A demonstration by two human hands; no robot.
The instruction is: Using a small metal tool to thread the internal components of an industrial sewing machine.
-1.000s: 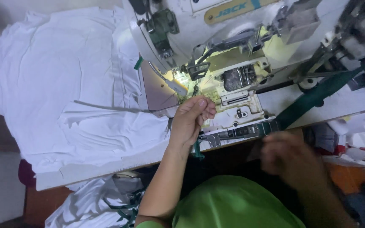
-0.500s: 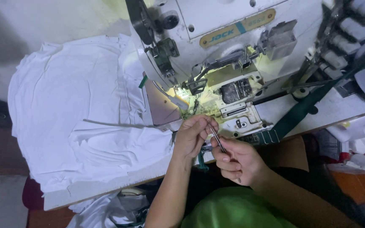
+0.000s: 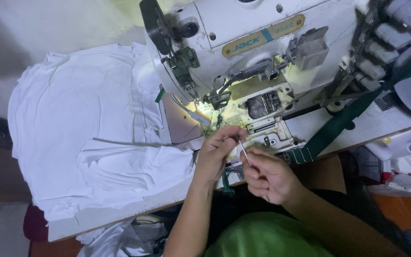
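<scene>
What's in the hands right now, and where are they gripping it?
The right hand pinches slim metal tweezers at their lower end; the left hand fingertips meet the tip. Anything finer cannot be told.

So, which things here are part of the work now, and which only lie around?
In use:
left hand
right hand
thin metal tool
sewing machine

Lying about:
white cloth
green strap

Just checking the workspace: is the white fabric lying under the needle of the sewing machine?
No, the white fabric lies left of the sewing machine, clear of its needle area.
</scene>
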